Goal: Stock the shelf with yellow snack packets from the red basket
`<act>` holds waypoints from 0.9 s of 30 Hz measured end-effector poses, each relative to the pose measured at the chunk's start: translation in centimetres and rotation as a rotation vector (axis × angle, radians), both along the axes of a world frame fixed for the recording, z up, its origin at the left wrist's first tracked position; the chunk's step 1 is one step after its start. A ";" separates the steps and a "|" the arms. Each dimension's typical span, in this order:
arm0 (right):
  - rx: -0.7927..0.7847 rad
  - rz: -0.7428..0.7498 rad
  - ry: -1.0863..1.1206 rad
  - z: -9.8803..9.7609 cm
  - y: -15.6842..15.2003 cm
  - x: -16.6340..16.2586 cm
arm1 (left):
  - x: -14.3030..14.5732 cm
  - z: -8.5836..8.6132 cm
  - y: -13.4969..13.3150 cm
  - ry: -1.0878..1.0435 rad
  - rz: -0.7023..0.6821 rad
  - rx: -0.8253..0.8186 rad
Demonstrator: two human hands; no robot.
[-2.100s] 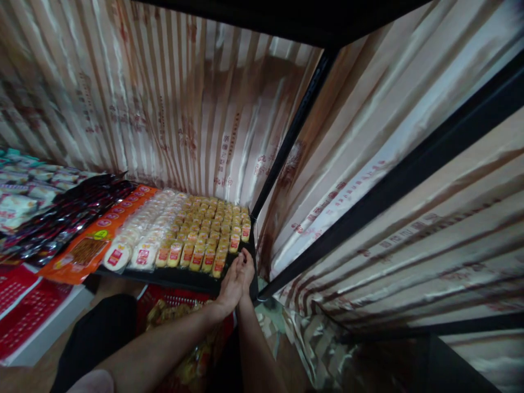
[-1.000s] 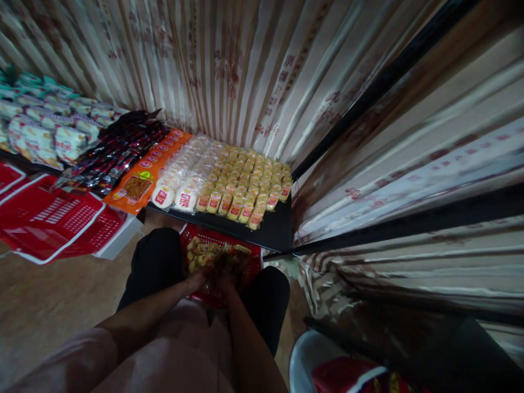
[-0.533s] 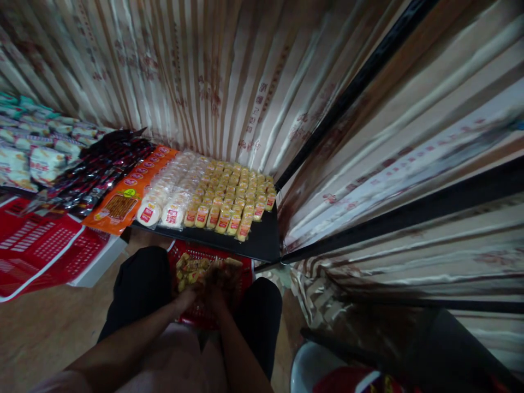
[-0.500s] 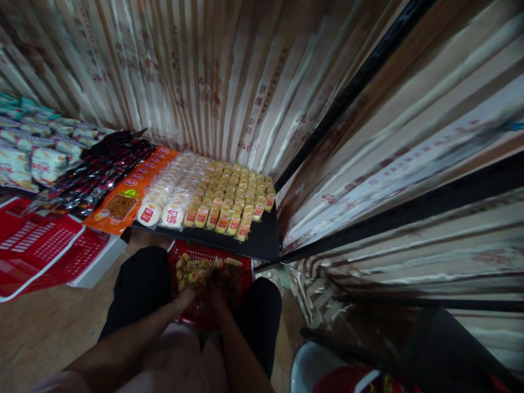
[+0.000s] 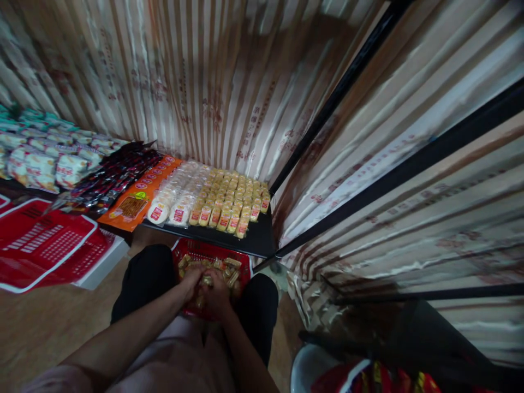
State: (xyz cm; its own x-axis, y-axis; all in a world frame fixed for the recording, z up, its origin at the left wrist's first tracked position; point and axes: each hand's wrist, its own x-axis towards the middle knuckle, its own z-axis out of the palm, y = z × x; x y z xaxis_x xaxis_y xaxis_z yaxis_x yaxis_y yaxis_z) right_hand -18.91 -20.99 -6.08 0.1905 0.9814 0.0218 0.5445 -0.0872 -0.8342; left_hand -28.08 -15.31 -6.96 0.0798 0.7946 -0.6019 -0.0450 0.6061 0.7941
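A red plastic basket (image 5: 210, 246) sits between my knees with many small yellow wrapped snacks (image 5: 233, 263) lying loose in it. My left hand (image 5: 192, 279) reaches into it from the left, fingers curled inward. Close beside it, my right hand (image 5: 216, 292) is bent round from the other side. Between the fingertips of both hands shows a small yellow wrapped snack (image 5: 207, 280), partly covered by the fingers. Just beyond the basket, matching yellow packets (image 5: 223, 204) stand in tight rows on a black shelf (image 5: 260, 234).
Left of the rows lie round white wrapped crackers (image 5: 179, 214), an orange snack packet (image 5: 129, 210), dark packets (image 5: 110, 174) and white bags (image 5: 39, 166). A red carton (image 5: 45, 240) is at lower left. Black poles (image 5: 327, 114) and a striped curtain (image 5: 229, 82) rise behind; a white tub (image 5: 309, 363) stands at right.
My hands have drawn together over the snacks, a yellow packet now showing between them. Earlier the right hand was blurred, deeper in the basket. The view has shifted slightly.
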 end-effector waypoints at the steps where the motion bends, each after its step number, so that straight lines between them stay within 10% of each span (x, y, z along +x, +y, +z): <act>1: 0.039 0.007 0.014 0.4 -0.1 0.1 | 0.0 0.5 0.1 -0.021 0.028 -0.015; 27: 0.025 -0.454 0.681 3.3 1.4 3.8 | 3.2 8.8 0.3 -0.388 0.079 0.176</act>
State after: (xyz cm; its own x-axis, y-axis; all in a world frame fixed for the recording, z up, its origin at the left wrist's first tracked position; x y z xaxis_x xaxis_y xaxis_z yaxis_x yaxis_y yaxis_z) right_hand -15.14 -19.56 -2.74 0.5482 0.8065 -0.2215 -0.1664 -0.1544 -0.9739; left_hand -24.87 -14.97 1.82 0.2082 0.8953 -0.3937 -0.4015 0.4453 0.8003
